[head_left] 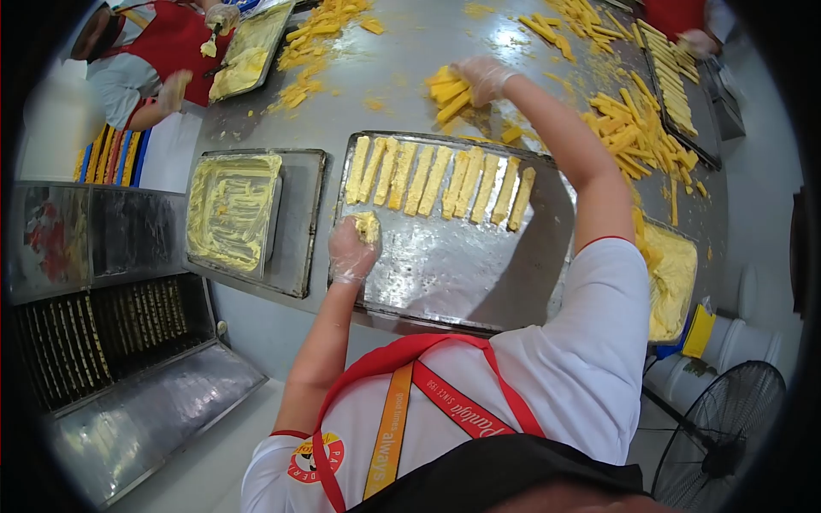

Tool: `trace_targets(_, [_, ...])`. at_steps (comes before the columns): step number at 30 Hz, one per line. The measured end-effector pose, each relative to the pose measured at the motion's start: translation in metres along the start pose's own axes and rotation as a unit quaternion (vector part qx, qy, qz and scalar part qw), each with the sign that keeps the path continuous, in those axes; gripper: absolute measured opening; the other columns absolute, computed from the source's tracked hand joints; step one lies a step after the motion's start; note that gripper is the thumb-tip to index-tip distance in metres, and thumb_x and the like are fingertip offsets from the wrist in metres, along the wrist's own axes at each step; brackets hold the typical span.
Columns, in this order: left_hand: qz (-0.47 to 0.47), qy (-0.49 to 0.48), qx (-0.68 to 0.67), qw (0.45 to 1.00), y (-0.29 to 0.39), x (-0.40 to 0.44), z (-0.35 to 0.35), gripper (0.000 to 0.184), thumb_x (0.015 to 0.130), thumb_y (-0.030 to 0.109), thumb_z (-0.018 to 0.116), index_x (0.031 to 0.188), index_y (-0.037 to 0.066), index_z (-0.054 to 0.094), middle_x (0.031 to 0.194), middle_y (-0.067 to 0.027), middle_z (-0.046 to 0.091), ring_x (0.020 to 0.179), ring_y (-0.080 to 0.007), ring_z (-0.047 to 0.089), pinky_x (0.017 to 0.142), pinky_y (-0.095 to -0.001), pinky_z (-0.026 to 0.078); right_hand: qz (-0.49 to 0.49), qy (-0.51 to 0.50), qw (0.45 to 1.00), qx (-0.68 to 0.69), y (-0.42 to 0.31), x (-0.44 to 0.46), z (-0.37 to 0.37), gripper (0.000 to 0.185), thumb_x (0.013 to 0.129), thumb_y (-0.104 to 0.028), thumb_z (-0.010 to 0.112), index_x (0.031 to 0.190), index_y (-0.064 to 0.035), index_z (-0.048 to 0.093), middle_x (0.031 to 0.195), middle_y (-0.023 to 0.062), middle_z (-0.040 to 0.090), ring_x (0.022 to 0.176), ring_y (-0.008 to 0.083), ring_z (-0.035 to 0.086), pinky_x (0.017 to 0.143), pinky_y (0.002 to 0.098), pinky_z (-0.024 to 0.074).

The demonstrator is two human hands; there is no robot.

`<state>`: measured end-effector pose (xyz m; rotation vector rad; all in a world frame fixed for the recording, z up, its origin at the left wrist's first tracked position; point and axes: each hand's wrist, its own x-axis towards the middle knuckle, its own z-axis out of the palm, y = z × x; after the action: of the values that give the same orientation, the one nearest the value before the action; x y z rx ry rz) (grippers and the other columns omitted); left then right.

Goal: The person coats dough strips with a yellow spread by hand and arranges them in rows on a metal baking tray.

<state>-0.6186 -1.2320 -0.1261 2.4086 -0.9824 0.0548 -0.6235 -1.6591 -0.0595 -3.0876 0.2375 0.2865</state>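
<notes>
My left hand (352, 250), in a clear plastic glove, is closed at the left edge of a metal baking tray (445, 274). Yellow cream coats its fingers, and whatever they hold cannot be made out. Beyond it, a row of several cream-coated cake sticks (424, 179) lies along the tray's far side. My right hand (484, 79), also gloved, reaches past the tray. Its fingers are closed on a small bunch of plain yellow cake sticks (448, 94) at the worktable.
A cream-smeared pan (231, 214) rests on another tray at left. Loose cake sticks (629, 128) are heaped at right, near a cream-filled pan (671, 278). A co-worker in a red apron (175, 43) stands at upper left. A fan (718, 440) is at lower right.
</notes>
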Motion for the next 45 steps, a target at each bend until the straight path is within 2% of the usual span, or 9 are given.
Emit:
trace_targets(2, [0.030,0.033,0.014,0.999,-0.003,-0.001,0.003,0.020,0.074,0.017,0.068,0.085,0.002,0.059,0.080,-0.0197,0.061,0.074,-0.0402,0.060,0.067,-0.0479,0.048,0.020,-0.072,0.997,0.013,-0.015,-0.011,0.001,0.067,0.065,-0.015,0.075,0.127,-0.0041,0.052,0.107,0.0150,0.065,0.103,0.0300,0.062,0.087,0.0378,0.0519])
trace_targets(8, [0.020,0.030,0.000,0.999,-0.010,0.001,0.009,0.021,0.074,0.016,0.069,0.088,0.003,0.059,0.080,-0.0186,0.061,0.076,-0.0391,0.060,0.069,-0.0470,0.048,0.116,-0.053,0.981,0.147,-0.016,-0.064,-0.016,0.064,0.065,-0.018,0.075,0.123,-0.0035,0.051,0.108,0.0191,0.065,0.102,0.0328,0.063,0.086,0.0400,0.0515])
trace_targets(11, [0.045,0.048,0.023,0.998,-0.011,0.003,0.011,0.022,0.075,0.015,0.069,0.090,0.003,0.059,0.081,-0.0198,0.062,0.078,-0.0398,0.059,0.070,-0.0479,0.047,0.173,0.057,0.977,0.114,0.002,-0.099,-0.010,0.063,0.065,-0.024,0.076,0.119,-0.0034,0.052,0.109,0.0203,0.065,0.102,0.0327,0.063,0.085,0.0408,0.0515])
trace_targets(21, [0.093,0.066,0.075,0.991,-0.040,0.012,0.042,0.026,0.077,0.018,0.066,0.096,0.002,0.058,0.089,-0.0226,0.063,0.085,-0.0425,0.060,0.075,-0.0497,0.048,0.330,0.135,0.932,0.064,0.013,-0.382,-0.075,0.076,0.064,-0.024,0.075,0.131,-0.0024,0.048,0.118,0.0203,0.061,0.104,0.0324,0.061,0.085,0.0389,0.0513])
trace_targets(27, [0.077,0.036,0.045,0.995,-0.030,0.016,0.031,0.031,0.078,0.021,0.066,0.101,0.003,0.058,0.095,-0.0234,0.063,0.087,-0.0430,0.061,0.076,-0.0497,0.048,0.421,0.145,0.851,0.276,0.007,-0.485,-0.032,0.072,0.063,-0.022,0.075,0.127,-0.0027,0.051,0.108,0.0188,0.066,0.093,0.0320,0.063,0.082,0.0356,0.0512])
trace_targets(30, [0.081,0.043,0.057,0.994,-0.030,0.022,0.030,0.033,0.078,0.021,0.066,0.103,0.002,0.058,0.096,-0.0243,0.063,0.088,-0.0435,0.061,0.077,-0.0499,0.048,0.448,0.131,0.846,0.258,0.003,-0.494,-0.017,0.070,0.062,-0.022,0.075,0.126,-0.0040,0.052,0.108,0.0190,0.066,0.092,0.0337,0.063,0.083,0.0366,0.0512])
trace_targets(36, [0.036,0.032,-0.058,0.997,-0.062,0.035,0.045,0.039,0.077,0.021,0.072,0.106,0.000,0.058,0.098,-0.0236,0.064,0.087,-0.0407,0.062,0.079,-0.0456,0.048,0.358,0.081,0.916,0.159,0.043,-0.488,0.036,0.098,0.065,-0.033,0.073,0.150,-0.0186,0.026,0.136,0.0199,0.051,0.122,0.0333,0.051,0.101,0.0373,0.0434])
trace_targets(41, [-0.090,0.171,-0.125,0.973,0.066,-0.047,-0.014,0.035,0.078,0.014,0.075,0.106,0.000,0.058,0.095,-0.0153,0.065,0.089,-0.0304,0.063,0.081,-0.0378,0.049,0.200,0.121,0.923,0.305,0.093,-0.493,0.059,0.090,0.075,-0.038,0.072,0.151,-0.0201,0.026,0.144,0.0167,0.044,0.128,0.0353,0.046,0.107,0.0378,0.0382])
trace_targets(45, [0.003,0.107,-0.114,0.988,0.164,-0.100,0.031,0.032,0.084,0.014,0.072,0.111,0.002,0.059,0.100,-0.0097,0.065,0.089,-0.0216,0.062,0.080,-0.0341,0.049,0.155,0.126,0.949,0.244,0.113,-0.481,0.097,0.084,0.081,-0.045,0.067,0.150,-0.0172,0.028,0.147,0.0176,0.039,0.135,0.0342,0.037,0.111,0.0405,0.0334])
